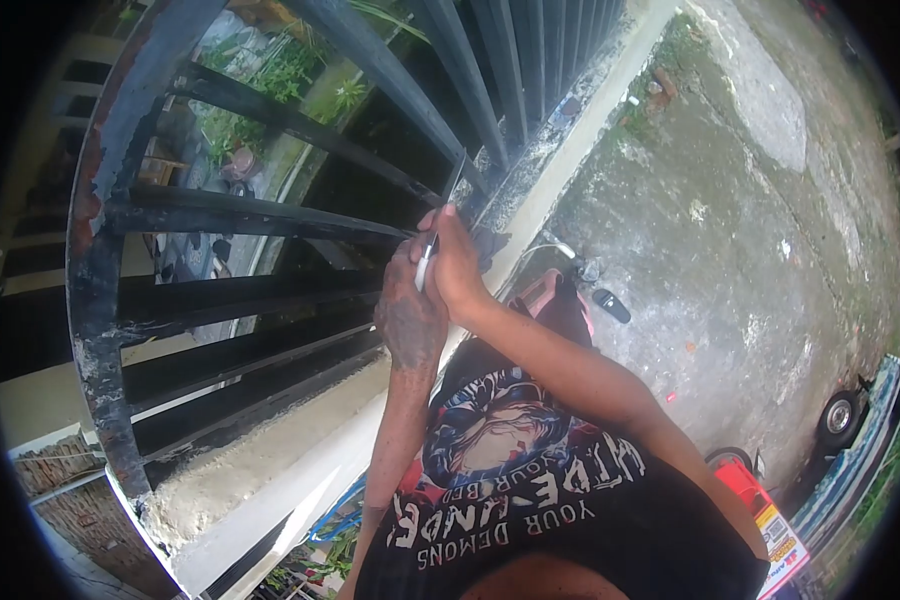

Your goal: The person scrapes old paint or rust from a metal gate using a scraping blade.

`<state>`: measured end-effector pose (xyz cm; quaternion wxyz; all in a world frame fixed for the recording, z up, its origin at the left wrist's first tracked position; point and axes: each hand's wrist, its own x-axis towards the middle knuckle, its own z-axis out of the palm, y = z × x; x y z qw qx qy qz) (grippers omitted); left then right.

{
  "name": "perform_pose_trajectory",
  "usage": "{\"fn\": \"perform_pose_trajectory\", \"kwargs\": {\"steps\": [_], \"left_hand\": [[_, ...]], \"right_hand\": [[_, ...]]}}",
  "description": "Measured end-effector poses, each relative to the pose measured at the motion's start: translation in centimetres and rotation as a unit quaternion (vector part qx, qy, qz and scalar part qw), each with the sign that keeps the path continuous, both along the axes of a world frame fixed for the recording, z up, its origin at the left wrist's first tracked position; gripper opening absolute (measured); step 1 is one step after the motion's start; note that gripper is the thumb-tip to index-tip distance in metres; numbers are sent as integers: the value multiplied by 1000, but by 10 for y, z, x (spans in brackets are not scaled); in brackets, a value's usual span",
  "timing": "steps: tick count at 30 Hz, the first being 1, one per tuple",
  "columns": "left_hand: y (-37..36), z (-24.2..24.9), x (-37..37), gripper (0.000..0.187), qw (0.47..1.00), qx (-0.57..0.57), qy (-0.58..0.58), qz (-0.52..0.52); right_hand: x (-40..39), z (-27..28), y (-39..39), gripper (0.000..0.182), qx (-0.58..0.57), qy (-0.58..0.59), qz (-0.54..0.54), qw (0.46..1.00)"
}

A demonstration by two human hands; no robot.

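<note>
Both of my hands are together in front of me, against the dark metal bars of a railing (270, 215). A slim tool with a white handle (422, 272) and a thin metal part sits between them, its narrow end pointing up toward a bar. My left hand (410, 310) is wrapped round the white handle, its back marked with dark stains. My right hand (455, 262) lies close against it, fingers bent around the upper part of the tool. The fingertips hide where the metal part meets the bar.
The railing stands on a pale concrete ledge (545, 195). Right of it lies a stained concrete floor (690, 260) with a black slipper (611, 306). A red and yellow box (770, 530) and a wheel (840, 412) are at lower right. Plants (260, 80) show behind the bars.
</note>
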<state>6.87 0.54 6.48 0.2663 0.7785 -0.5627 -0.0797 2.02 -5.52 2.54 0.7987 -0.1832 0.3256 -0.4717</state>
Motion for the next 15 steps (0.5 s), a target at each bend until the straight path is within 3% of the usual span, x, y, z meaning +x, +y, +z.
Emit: {"fn": "perform_pose_trajectory", "kwargs": {"steps": [5, 10, 15], "left_hand": [[-3, 7, -5, 36, 998, 61, -16, 16], [-12, -11, -10, 33, 993, 111, -17, 20], [-21, -42, -15, 32, 983, 178, -46, 7]], "right_hand": [[6, -12, -1, 50, 10, -10, -26, 1000], [2, -43, -10, 50, 124, -87, 8, 988], [-12, -70, -23, 50, 228, -22, 30, 973]]}}
